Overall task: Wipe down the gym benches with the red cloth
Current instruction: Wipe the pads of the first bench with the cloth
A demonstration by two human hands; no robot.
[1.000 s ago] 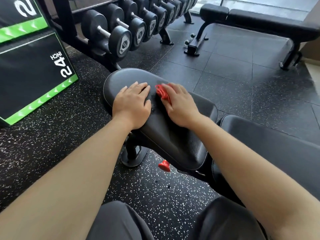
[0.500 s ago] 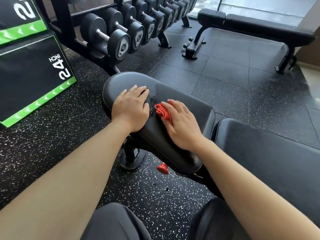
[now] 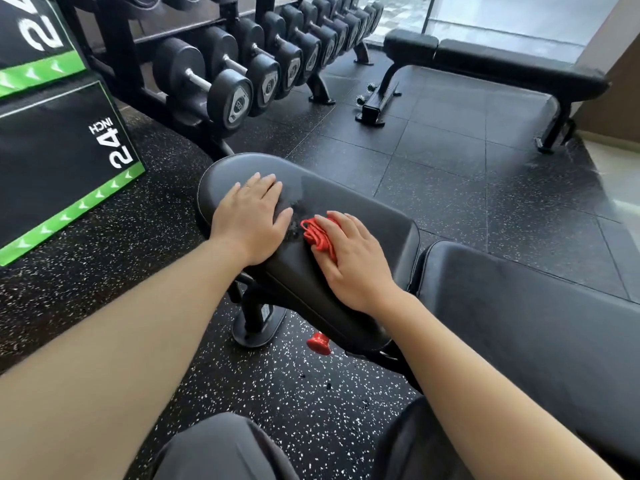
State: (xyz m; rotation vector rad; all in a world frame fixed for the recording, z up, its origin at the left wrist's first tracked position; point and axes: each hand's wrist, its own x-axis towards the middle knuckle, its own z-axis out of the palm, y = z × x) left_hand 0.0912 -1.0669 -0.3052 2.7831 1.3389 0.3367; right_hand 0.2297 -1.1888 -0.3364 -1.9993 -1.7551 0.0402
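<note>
Label: box [image 3: 52, 161] reads "24 INCH" | Left hand [image 3: 251, 220]: flat, fingers straight, on bench pad [image 3: 374, 209] | Right hand [image 3: 353, 258]: fingers extended, pressing bunched red cloth [image 3: 317, 233] onto pad centre

Bright window daylight, wide-angle edge distortion

bare left hand [image 3: 250, 218], bare right hand [image 3: 355, 259], bare forearms [image 3: 145, 341], dark grey trousers [image 3: 221, 448]
</note>
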